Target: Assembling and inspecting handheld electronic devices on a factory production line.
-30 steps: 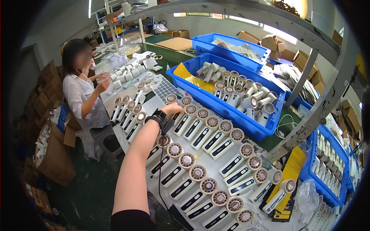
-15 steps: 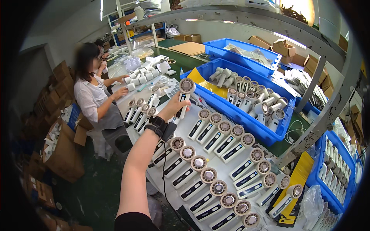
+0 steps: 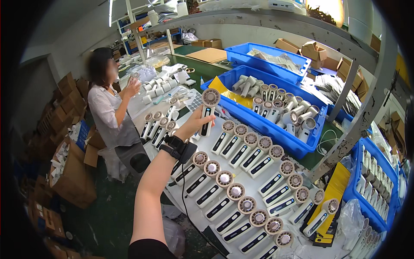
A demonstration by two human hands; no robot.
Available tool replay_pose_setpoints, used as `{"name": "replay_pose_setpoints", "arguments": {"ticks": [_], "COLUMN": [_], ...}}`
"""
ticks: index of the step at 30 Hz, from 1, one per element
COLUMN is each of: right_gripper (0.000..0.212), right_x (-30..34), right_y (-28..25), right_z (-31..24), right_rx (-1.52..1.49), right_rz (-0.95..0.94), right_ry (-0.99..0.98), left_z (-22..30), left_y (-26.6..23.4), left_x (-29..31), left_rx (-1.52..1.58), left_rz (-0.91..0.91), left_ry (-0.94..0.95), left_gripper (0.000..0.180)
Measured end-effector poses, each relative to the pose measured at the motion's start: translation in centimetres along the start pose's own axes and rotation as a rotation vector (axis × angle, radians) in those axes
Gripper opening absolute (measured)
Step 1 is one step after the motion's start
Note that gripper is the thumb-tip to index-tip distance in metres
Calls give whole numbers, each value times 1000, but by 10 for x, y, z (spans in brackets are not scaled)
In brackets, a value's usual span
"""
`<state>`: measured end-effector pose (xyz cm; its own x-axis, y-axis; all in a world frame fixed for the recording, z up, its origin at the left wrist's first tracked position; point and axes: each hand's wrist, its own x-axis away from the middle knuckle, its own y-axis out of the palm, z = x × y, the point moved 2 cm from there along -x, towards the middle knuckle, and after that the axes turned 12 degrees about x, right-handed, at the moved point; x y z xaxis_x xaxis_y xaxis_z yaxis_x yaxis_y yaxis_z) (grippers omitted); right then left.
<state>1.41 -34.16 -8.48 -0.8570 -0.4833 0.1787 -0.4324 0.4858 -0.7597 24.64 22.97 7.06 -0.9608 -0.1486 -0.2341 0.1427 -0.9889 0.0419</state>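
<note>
My left hand is closed round the handle of a white handheld fan, its thumb across the front. The fan stands nearly upright, with its round beige grille on top and a dark panel down the handle. On the white table top below lie rows of similar handheld fans, their heads pointing away to the upper right. A smaller group of fans lies to the left of the hand. A black watch-like band and a small dark box with a cable are on my left wrist. My right hand is out of the picture.
Behind the held fan stands a blue crate with fans and a yellow sheet. Another blue crate sits at the right. A metal shelf post rises at the right. At the left a co-worker holds a small white part.
The held fan stays raised in my left hand, shifted only slightly. My view has moved a little. The co-worker's hands have come up from the table, with a small white part in them.
</note>
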Motion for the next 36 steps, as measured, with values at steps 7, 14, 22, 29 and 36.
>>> {"name": "replay_pose_setpoints", "arguments": {"ticks": [7, 14, 22, 29, 36], "right_gripper": [36, 37, 39, 40, 42], "right_x": [2, 3, 6, 6, 11], "right_y": [3, 4, 7, 9, 10], "right_z": [1, 1, -2, -3, -2], "right_rx": [-11, -31, -47, -64, -83], "right_rz": [-2, -10, -14, -16, 7], "right_ry": [3, 10, 15, 14, 34], "left_z": [2, 5, 8, 13, 7], "left_y": [9, 10, 7, 9, 17], "left_x": [12, 18, 24, 27, 26], "left_rx": [205, 294, 338, 358, 434], "left_rz": [-58, -64, -64, -82, -78], "left_ry": [-39, -76, -93, -115, -149], "left_gripper": [29, 35, 37, 38, 35]}}
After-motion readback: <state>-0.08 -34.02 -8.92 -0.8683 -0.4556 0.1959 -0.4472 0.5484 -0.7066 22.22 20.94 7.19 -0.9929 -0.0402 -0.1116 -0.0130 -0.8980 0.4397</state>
